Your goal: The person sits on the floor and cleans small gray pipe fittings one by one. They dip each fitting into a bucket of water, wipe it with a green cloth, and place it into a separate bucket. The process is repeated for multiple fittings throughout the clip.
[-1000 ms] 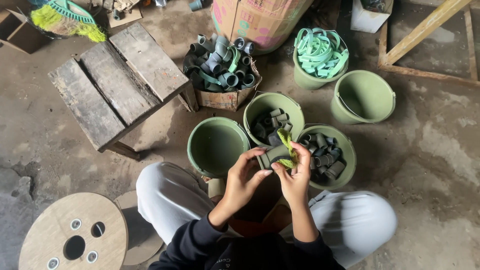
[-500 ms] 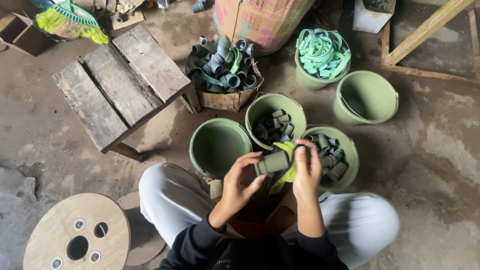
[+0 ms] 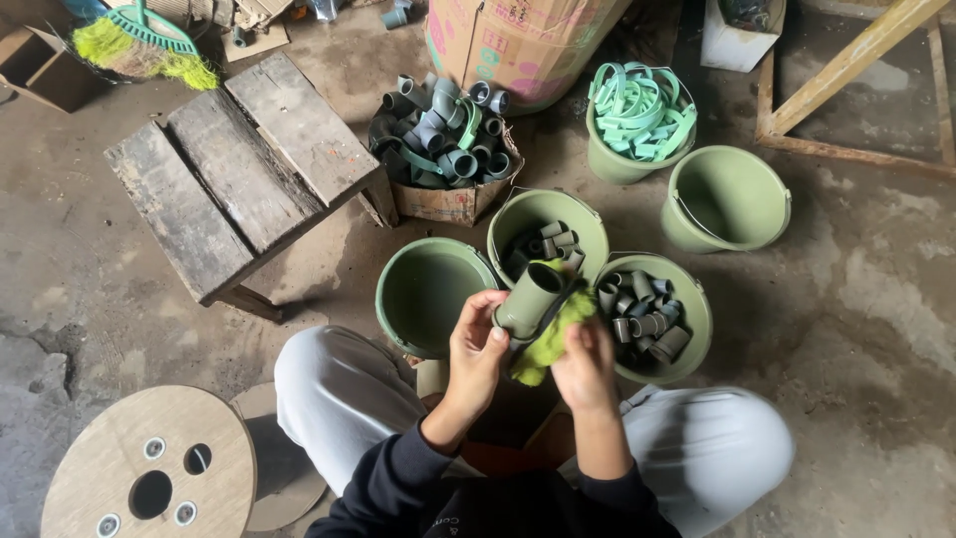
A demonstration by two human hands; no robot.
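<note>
Your left hand [image 3: 476, 351] grips a grey-green pipe fitting [image 3: 528, 297] at centre frame, open end tilted upward. Your right hand [image 3: 585, 364] closes on a yellow-green cloth [image 3: 554, 337] pressed against the fitting. Three green buckets sit just beyond; the left bucket [image 3: 430, 289] is empty. If your left-hand grip loosens while you rub, the fitting is likely to drop into the wrong bucket.
</note>
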